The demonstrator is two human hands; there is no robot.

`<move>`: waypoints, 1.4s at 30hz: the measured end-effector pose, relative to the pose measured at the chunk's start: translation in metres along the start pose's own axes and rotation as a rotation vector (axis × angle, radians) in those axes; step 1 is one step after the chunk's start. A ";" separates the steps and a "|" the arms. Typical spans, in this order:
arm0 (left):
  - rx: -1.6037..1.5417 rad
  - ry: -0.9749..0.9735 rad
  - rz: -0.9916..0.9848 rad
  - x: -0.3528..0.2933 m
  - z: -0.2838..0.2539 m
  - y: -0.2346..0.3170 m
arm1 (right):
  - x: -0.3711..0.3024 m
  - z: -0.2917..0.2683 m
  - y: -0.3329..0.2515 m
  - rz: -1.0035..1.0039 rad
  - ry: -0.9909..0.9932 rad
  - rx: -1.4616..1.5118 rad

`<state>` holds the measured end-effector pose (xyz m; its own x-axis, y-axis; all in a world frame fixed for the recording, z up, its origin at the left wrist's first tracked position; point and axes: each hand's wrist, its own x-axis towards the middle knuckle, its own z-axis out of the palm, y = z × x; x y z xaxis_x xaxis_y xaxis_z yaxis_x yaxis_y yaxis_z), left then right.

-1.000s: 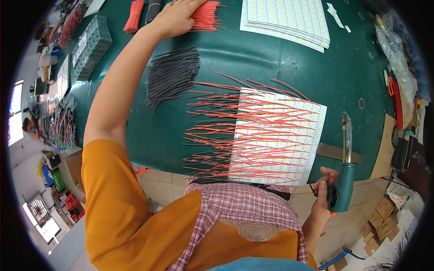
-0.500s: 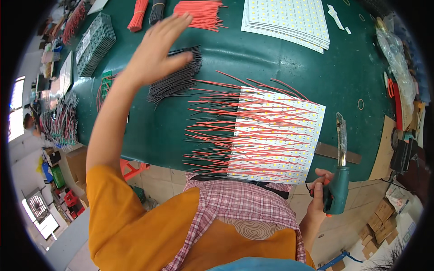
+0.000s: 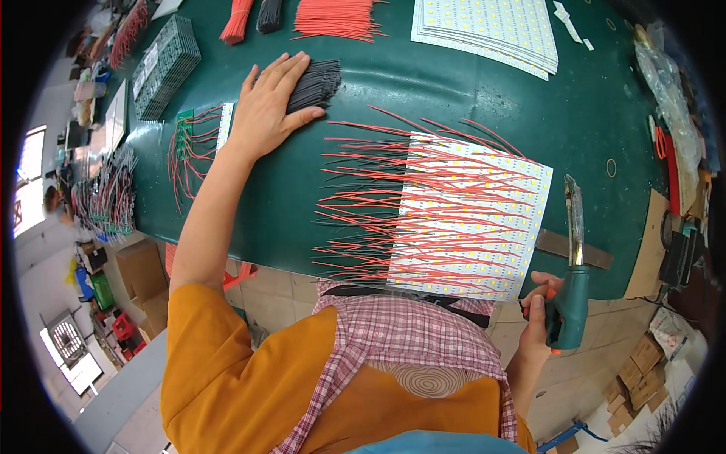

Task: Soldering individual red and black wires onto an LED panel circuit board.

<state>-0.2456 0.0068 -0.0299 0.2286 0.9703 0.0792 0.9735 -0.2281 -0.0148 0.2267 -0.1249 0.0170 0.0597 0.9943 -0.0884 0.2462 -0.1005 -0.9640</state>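
Observation:
My left hand [image 3: 271, 110] lies over a pile of short black wires [image 3: 321, 83], palm down with its fingers stretched out. The hand covers the left part of that pile. At the right, my right hand [image 3: 537, 310] is closed round the handle of a green soldering gun [image 3: 572, 306], whose metal tip points away from me. Between the hands lies a white LED board [image 3: 476, 216] with rows of yellow chips. Many red and black wires [image 3: 355, 204] stretch across it and stick out past its left edge.
At the back lie a stack of white LED boards [image 3: 484, 38], a red wire pile [image 3: 336, 19], and red [image 3: 238, 21] and black [image 3: 269, 17] wire bundles. Stacked green circuit boards [image 3: 168, 68] and a wired green board [image 3: 184, 140] stand left. A flat bar [image 3: 586, 251] rests near the soldering gun.
My left hand has come down from above the black wires onto them, and the pile looks tidier and farther from me. The right hand keeps the soldering gun in about the same place.

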 end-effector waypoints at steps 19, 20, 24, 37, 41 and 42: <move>-0.138 -0.152 -0.013 0.058 -0.032 -0.016 | 0.001 0.002 0.002 0.011 -0.038 0.059; -0.124 -0.152 -0.008 0.060 -0.033 -0.015 | 0.002 0.002 0.001 0.014 -0.035 0.057; -0.207 -0.172 -0.081 0.064 -0.038 -0.021 | 0.003 -0.001 0.003 0.001 -0.051 0.054; 0.013 -0.104 0.018 0.067 -0.044 -0.015 | 0.001 0.000 0.000 0.079 -0.073 0.062; 0.141 -0.216 -0.060 0.068 -0.060 0.001 | -0.001 -0.008 0.008 0.057 -0.091 0.040; 0.156 -0.225 -0.093 0.068 -0.064 0.007 | -0.002 -0.009 0.009 0.065 -0.096 0.031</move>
<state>-0.2234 0.0660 0.0394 0.1163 0.9839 -0.1356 0.9752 -0.1391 -0.1723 0.2375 -0.1278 0.0107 -0.0183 0.9848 -0.1726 0.2147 -0.1647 -0.9627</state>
